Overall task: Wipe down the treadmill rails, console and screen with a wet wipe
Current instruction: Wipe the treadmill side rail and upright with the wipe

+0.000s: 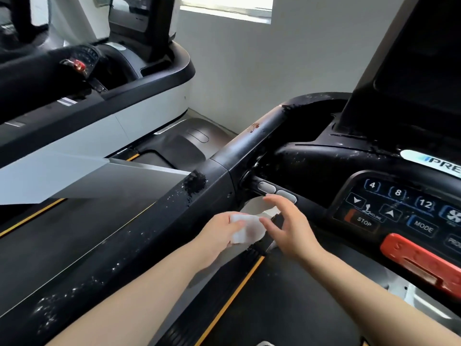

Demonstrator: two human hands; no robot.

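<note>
My left hand (219,231) grips a white wet wipe (247,229) just right of the treadmill's black left rail (154,221), which is speckled with dust and dark grime. My right hand (291,228) hovers beside the wipe with fingers spread, its thumb tip at the wipe's right edge. The black console (321,163) with its button panel (399,208) lies to the right, also spotted with white flecks. The dark screen (421,68) rises at the upper right.
A red safety stop bar (421,263) sits at the console's lower right. Two silver grip sensors (277,192) lie just beyond my right fingers. A second treadmill (104,106) stands to the left. The belt deck (274,303) with a yellow stripe runs below my arms.
</note>
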